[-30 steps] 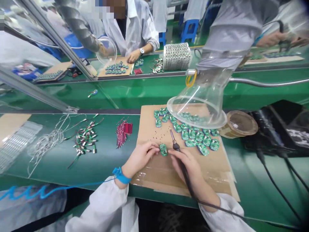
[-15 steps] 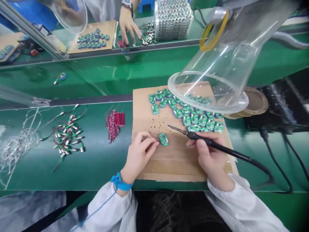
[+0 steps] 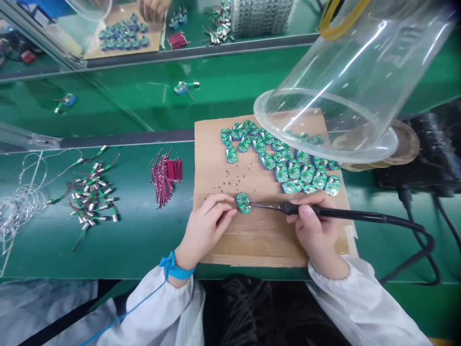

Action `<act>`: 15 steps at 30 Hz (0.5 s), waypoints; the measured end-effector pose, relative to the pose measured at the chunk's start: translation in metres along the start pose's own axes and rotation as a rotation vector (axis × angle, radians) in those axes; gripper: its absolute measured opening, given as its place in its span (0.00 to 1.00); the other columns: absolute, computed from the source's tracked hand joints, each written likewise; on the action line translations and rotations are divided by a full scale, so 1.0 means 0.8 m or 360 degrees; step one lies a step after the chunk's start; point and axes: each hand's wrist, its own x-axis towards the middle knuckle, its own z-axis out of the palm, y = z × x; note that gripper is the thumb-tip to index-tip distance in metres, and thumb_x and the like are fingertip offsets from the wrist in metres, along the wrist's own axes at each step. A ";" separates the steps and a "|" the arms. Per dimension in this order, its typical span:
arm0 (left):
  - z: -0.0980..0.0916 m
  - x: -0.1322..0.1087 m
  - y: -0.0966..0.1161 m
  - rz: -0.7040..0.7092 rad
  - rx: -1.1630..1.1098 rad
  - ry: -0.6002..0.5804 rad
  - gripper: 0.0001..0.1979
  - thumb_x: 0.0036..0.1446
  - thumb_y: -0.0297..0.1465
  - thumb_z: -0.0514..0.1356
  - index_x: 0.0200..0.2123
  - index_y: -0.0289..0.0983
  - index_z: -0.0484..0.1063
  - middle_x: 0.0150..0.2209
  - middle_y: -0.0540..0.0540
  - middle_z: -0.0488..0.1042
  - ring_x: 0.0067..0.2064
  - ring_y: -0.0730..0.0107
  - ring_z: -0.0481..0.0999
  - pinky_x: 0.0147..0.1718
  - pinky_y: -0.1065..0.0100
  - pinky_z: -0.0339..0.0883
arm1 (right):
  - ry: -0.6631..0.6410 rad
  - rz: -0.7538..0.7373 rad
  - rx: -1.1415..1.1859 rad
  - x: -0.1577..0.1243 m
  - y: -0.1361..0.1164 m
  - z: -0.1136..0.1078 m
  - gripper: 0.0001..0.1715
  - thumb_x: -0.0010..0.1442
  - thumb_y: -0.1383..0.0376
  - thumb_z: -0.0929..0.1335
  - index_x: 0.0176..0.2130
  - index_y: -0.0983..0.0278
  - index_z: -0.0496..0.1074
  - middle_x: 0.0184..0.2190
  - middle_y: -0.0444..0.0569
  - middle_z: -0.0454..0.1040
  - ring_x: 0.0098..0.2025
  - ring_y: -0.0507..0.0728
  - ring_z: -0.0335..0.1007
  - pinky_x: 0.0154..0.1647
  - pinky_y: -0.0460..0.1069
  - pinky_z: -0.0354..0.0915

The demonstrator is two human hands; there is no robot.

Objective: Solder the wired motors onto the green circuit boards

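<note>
On a brown cardboard mat point(image 3: 219, 178) lies one small green circuit board point(image 3: 243, 202). My left hand point(image 3: 204, 229) is closed in a pinch, its fingertips against the board's left edge. A black soldering iron point(image 3: 324, 212) is gripped in my right hand point(image 3: 314, 233), and its metal tip touches the board's right side. Several more green boards point(image 3: 288, 161) lie in a heap on the mat beyond it. A blue strap with a coiled cord circles my left wrist.
A clear fume-extraction funnel point(image 3: 334, 91) hangs over the mat's far right. Red wire pieces point(image 3: 165, 178), small wired motors point(image 3: 91, 194) and silver solder wire point(image 3: 21, 202) lie to the left. A conveyor belt point(image 3: 144, 101) runs behind; another person's hand point(image 3: 153, 7) works beyond it.
The iron's tip has come down from above the mat onto the single board. My left fingertips have closed in against the board. The view has tilted further down.
</note>
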 end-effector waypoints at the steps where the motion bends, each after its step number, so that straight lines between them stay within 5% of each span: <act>1: 0.000 0.000 0.000 0.0000 0.0007 0.0006 0.04 0.69 0.31 0.58 0.41 0.39 0.73 0.51 0.45 0.76 0.48 0.68 0.79 0.43 0.68 0.74 | -0.0021 -0.0030 -0.0005 0.000 0.000 0.000 0.09 0.65 0.58 0.71 0.37 0.61 0.73 0.24 0.43 0.71 0.21 0.52 0.67 0.22 0.48 0.62; 7: 0.003 -0.001 -0.001 0.0003 0.0066 -0.0027 0.05 0.69 0.31 0.58 0.38 0.38 0.72 0.53 0.45 0.76 0.33 0.75 0.76 0.34 0.70 0.71 | -0.0170 -0.0033 -0.0151 -0.003 -0.004 -0.001 0.07 0.66 0.59 0.70 0.39 0.59 0.72 0.25 0.44 0.72 0.22 0.53 0.68 0.22 0.49 0.64; 15: 0.005 0.000 -0.001 0.0065 0.0031 -0.0063 0.05 0.69 0.29 0.58 0.38 0.38 0.70 0.55 0.47 0.76 0.34 0.77 0.77 0.34 0.71 0.69 | -0.0230 -0.0092 -0.0140 -0.001 -0.003 -0.003 0.04 0.65 0.61 0.70 0.39 0.60 0.73 0.26 0.44 0.72 0.24 0.54 0.68 0.25 0.50 0.64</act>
